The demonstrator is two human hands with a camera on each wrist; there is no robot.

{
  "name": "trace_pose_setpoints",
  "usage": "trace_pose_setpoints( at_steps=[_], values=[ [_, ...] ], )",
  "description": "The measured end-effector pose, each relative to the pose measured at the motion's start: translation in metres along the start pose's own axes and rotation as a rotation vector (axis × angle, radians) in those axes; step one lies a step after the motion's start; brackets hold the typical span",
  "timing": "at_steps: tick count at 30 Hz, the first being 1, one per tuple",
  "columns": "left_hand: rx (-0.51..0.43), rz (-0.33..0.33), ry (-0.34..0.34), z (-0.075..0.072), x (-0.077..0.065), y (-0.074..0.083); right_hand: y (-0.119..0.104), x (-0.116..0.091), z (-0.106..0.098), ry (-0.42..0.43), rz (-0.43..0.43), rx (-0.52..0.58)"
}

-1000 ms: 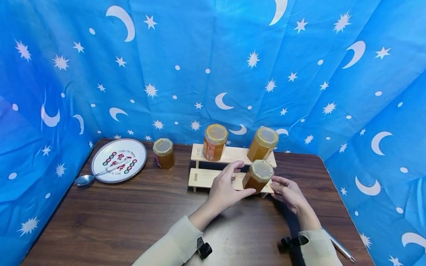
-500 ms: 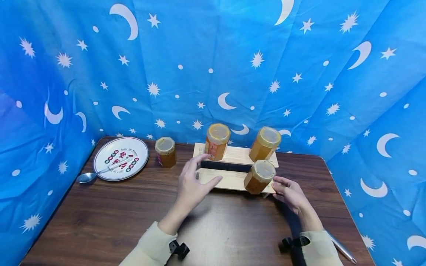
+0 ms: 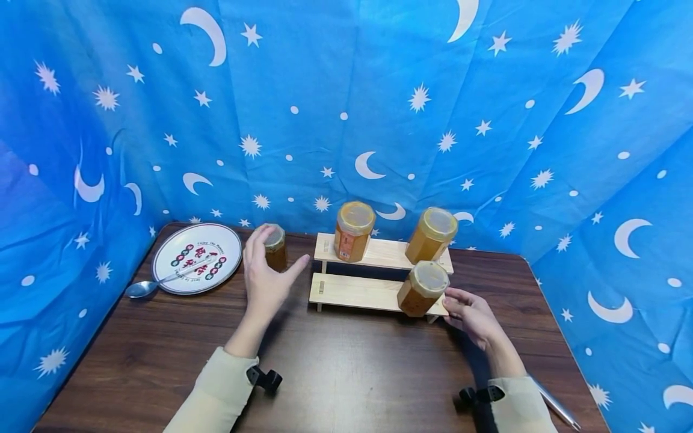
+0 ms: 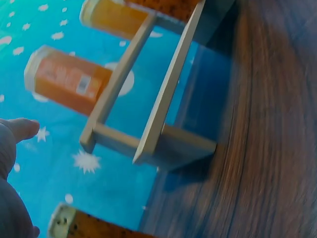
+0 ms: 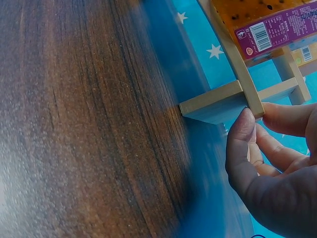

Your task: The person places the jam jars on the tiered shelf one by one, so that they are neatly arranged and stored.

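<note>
My left hand (image 3: 265, 285) is at a honey-coloured jar (image 3: 277, 257) standing on the table, fingers and thumb spread wide. The hand covers part of this jar; in the left wrist view the fingers stand apart from it. My right hand (image 3: 475, 320) pinches the right end of the two-tier wooden rack (image 3: 357, 293) on its lower shelf, between thumb and index finger. On that shelf, near the right end, stands a dark amber jar (image 3: 418, 297) with a purple label (image 5: 277, 32). Two lighter jars, one orange (image 3: 353, 237) and one yellow (image 3: 430, 237), stand on the upper shelf.
A white printed plate (image 3: 227, 273) lies at the back left, with a metal spoon (image 3: 142, 290) resting across its rim. A silver rod-like item (image 3: 557, 406) lies by my right sleeve. Blue cloth (image 3: 303, 66) with moons and stars hangs behind the table.
My left hand has left the dark amber jar on the lower shelf and moved left to the jar near the plate. The right hand keeps its pinch on the rack.
</note>
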State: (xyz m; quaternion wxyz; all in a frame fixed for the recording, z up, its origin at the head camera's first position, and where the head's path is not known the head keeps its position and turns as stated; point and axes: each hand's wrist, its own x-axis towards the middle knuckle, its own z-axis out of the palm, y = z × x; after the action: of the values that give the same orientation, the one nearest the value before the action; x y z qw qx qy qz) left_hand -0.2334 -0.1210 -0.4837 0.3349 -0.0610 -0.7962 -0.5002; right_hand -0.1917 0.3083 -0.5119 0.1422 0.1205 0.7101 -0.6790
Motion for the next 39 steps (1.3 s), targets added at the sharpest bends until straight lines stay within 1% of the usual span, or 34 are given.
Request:
trace_pose_setpoints(
  at_steps=[4, 7, 13, 16, 20, 26, 31, 35, 39],
  values=[
    [0.017, -0.078, -0.007, -0.003, 0.006, -0.014, 0.001, 0.000, 0.000, 0.003, -0.004, 0.006],
    [0.012, -0.132, -0.015, -0.005, 0.009, -0.025, 0.001, 0.000, 0.000, 0.004, -0.006, 0.010],
    [-0.084, -0.258, -0.044, -0.004, 0.011, -0.045, 0.001, 0.000, -0.001, -0.002, -0.012, 0.005],
    [-0.094, -0.299, -0.058, -0.003, 0.011, -0.050, 0.001, 0.000, -0.001, -0.006, -0.016, 0.004],
    [-0.077, -0.338, -0.079, -0.002, 0.011, -0.056, 0.001, 0.000, -0.001, -0.007, -0.015, 0.008],
    [-0.069, -0.377, -0.087, 0.001, 0.015, -0.063, 0.001, 0.000, -0.001, -0.007, -0.019, 0.004],
    [-0.055, -0.401, -0.066, 0.003, 0.018, -0.066, 0.000, 0.001, -0.001, -0.005, -0.010, 0.006],
    [-0.056, -0.401, -0.041, 0.003, 0.019, -0.066, -0.001, 0.001, -0.001, -0.003, 0.003, 0.014],
    [-0.047, -0.401, -0.030, 0.002, 0.017, -0.065, -0.002, 0.000, -0.001, -0.005, 0.006, 0.011]
  ],
)
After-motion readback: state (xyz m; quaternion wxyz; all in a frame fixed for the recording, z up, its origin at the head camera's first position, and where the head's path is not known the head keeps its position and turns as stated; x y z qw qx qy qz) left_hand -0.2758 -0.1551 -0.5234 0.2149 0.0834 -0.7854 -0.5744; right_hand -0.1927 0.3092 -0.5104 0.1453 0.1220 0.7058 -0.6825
